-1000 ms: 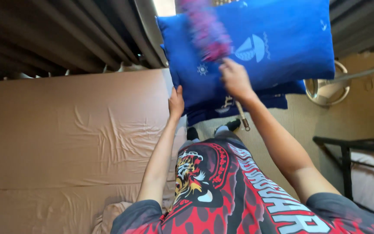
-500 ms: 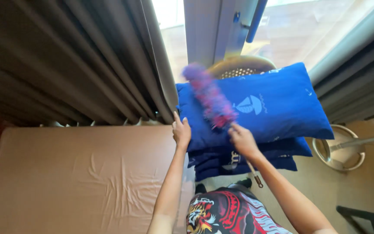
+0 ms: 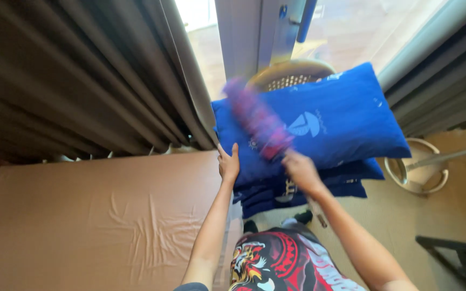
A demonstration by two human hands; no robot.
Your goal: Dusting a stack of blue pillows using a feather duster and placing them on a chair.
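Standing at the foot of the frame in a red, black and white printed shirt [image 3: 281,264], a person stretches both bare arms forward and up toward a stack of blue pillows. To the person's left lies a mattress under a wrinkled tan sheet [image 3: 98,215], its near corner just beside the left forearm.

The left hand [image 3: 228,163] is raised with fingers spread and pointing up, palm pressed flat against the near left edge of the top blue pillow [image 3: 341,121]; it is open, bracing rather than clasping. The right hand [image 3: 300,170] is blurred with motion, its fingers curled closed around the handle end of a purple-and-pink duster [image 3: 257,118], whose fluffy head slants up and to the left across the pillow's face, touching or just above the fabric; the blur keeps that from being told.

The top pillow, marked with a pale emblem, rests on further folded blue bedding [image 3: 297,188] beneath it. Behind the stack the rim of a woven tan basket [image 3: 292,73] shows. A round tan basin [image 3: 419,167] sits on the floor to the right, and a dark metal frame [image 3: 459,253] stands near the lower right corner.

Beyond, grey curtains [image 3: 82,75] hang on the left, and a sunlit glass door [image 3: 276,32] stands at the top.
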